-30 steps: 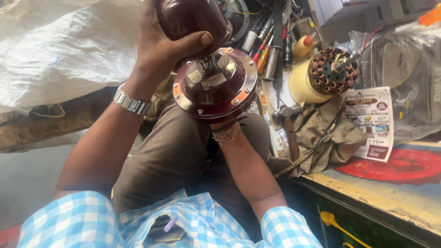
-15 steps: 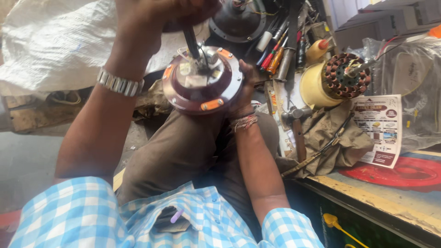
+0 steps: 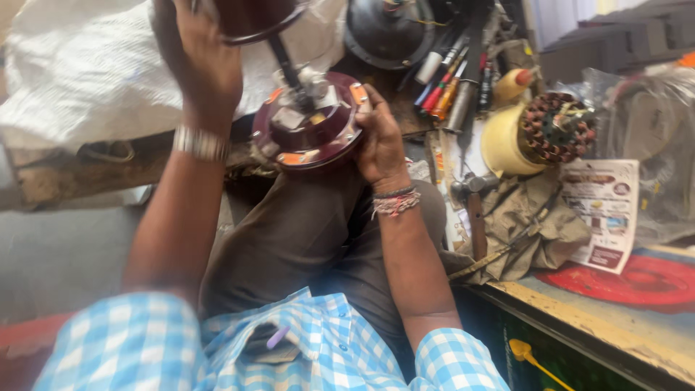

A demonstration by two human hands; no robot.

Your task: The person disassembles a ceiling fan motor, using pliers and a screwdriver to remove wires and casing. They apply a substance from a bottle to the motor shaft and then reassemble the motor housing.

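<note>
The left hand [image 3: 206,69], at the upper left of the frame, has its fingers curled around a dark maroon cover [image 3: 253,18] that is partly cut off by the top edge; a thin dark shaft [image 3: 284,65] runs from it down toward the centre. The right hand [image 3: 380,141] grips the right rim of the round maroon motor housing [image 3: 311,123], fingers wrapped over its edge, and the housing sits at upper centre above the person's knee [image 3: 304,224]. A metal watch band [image 3: 199,143] circles the left wrist and threads [image 3: 394,203] the right one. Just behind the housing, at top centre, lies a dark round casing [image 3: 391,32]. To its right a row of screwdrivers and pens [image 3: 449,80] crowds the bench edge. Further right stands a yellow wound stator [image 3: 539,134] with copper coils, and below it a crumpled brown cloth [image 3: 525,224] with a hammer [image 3: 474,203] beside it. A printed leaflet [image 3: 604,210] lies at the right, above a red disc [image 3: 637,279]. A white sack [image 3: 87,80] fills the upper left behind the left arm.
</note>
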